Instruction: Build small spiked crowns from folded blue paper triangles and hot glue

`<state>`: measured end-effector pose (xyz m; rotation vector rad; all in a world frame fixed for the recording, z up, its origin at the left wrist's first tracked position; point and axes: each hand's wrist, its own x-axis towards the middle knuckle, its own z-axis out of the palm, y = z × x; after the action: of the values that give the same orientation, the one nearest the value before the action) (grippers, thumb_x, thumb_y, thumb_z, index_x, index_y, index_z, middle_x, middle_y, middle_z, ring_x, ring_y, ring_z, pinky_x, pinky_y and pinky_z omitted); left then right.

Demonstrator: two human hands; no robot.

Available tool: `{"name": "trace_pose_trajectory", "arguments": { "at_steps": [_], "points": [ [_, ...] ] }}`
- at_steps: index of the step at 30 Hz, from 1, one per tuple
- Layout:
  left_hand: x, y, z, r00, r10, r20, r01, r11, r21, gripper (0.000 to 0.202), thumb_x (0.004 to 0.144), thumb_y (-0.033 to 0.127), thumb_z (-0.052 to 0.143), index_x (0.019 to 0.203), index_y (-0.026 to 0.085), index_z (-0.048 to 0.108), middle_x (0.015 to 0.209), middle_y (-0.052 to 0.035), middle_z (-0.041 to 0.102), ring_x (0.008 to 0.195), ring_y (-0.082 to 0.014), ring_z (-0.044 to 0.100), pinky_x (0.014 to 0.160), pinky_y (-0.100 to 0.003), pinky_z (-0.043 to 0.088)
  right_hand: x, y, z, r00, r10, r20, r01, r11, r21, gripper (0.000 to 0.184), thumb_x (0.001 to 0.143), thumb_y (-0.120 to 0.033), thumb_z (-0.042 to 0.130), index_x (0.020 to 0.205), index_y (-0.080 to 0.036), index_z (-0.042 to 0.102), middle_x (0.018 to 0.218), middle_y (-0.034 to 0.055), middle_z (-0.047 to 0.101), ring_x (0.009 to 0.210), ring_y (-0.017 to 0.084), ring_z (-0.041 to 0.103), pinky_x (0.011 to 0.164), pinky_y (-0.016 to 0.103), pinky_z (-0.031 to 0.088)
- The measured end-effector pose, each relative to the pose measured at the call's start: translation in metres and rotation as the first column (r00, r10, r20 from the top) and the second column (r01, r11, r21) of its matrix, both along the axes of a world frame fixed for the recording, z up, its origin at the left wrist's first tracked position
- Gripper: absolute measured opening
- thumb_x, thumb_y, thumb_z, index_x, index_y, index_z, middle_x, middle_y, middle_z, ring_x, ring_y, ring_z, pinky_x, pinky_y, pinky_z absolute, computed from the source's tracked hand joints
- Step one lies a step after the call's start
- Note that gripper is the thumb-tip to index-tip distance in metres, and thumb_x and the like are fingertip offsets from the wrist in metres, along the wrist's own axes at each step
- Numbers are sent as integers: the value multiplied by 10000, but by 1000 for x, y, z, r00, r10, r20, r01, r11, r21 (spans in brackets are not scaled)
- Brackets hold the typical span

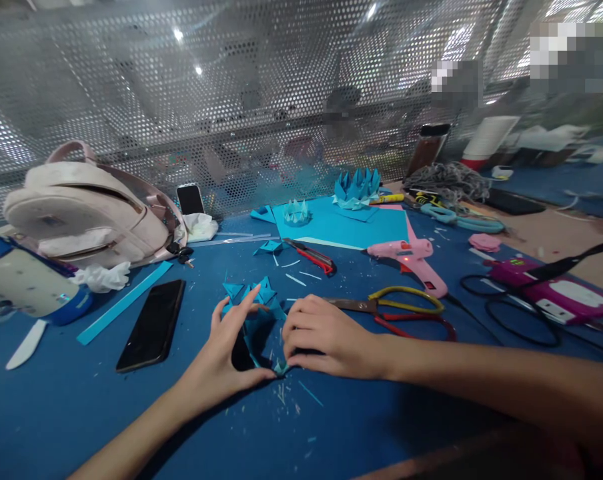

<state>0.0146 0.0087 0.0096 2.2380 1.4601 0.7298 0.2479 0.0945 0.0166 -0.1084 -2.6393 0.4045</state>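
Note:
Between my hands stands a ring-like piece of folded blue paper [265,291] with pointed tips, on the blue tabletop. My left hand [227,347] curves around its left side, fingers at the far edge and thumb at the near edge by a small light-blue paper tip [280,368]. On the right side my right hand [326,337] is closed, its curled fingertips gripping the paper's edge. Part of the ring is hidden behind the fingers. Scissors with yellow and red handles [409,303] lie just beyond my right hand. A red craft knife [314,257] rests farther back.
A pink glue gun [411,257] lies at the right, its cord trailing. Finished paper crowns [356,189] stand on blue sheets [316,230] at the back. A phone [151,327], a blue paper strip [124,303] and a backpack [89,207] are at the left. Paper scraps litter the table.

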Motion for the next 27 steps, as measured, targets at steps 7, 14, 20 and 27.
{"name": "trace_pose_trajectory", "arguments": {
  "at_steps": [7,14,20,27],
  "points": [
    [-1,2,-2,1000,6,-9,-6,1000,8,998,810,423,736,1528,369,45,1349,-104,549,1314,-307,474,1165,-599,17,0,1,1,1000,13,12,-13,1000,-24,171,921,-353,644,930,-182,649,937,29,667,962,189,507,837,322,336],
    [-2,2,2,993,17,115,-24,998,58,1018,754,513,760,1531,380,116,1451,-130,423,1373,-353,374,1146,-622,167,0,2,1,1000,-13,25,15,997,-77,125,937,-296,625,894,-182,649,922,29,665,931,180,510,849,331,355],
    [-10,7,-2,919,73,386,-156,970,188,967,721,583,756,1513,349,253,1489,-120,364,1372,-361,368,1132,-579,282,-2,1,6,977,-125,-174,17,855,-518,175,909,-324,661,817,-177,635,865,24,654,881,165,559,877,338,408],
    [-9,3,3,951,135,280,-230,910,344,828,717,556,774,1425,328,411,1394,-110,413,1336,-345,385,1105,-553,328,-2,2,7,969,-197,-151,32,700,-713,262,926,-428,614,840,-183,650,906,32,652,926,180,570,887,363,427]
  ]
}}
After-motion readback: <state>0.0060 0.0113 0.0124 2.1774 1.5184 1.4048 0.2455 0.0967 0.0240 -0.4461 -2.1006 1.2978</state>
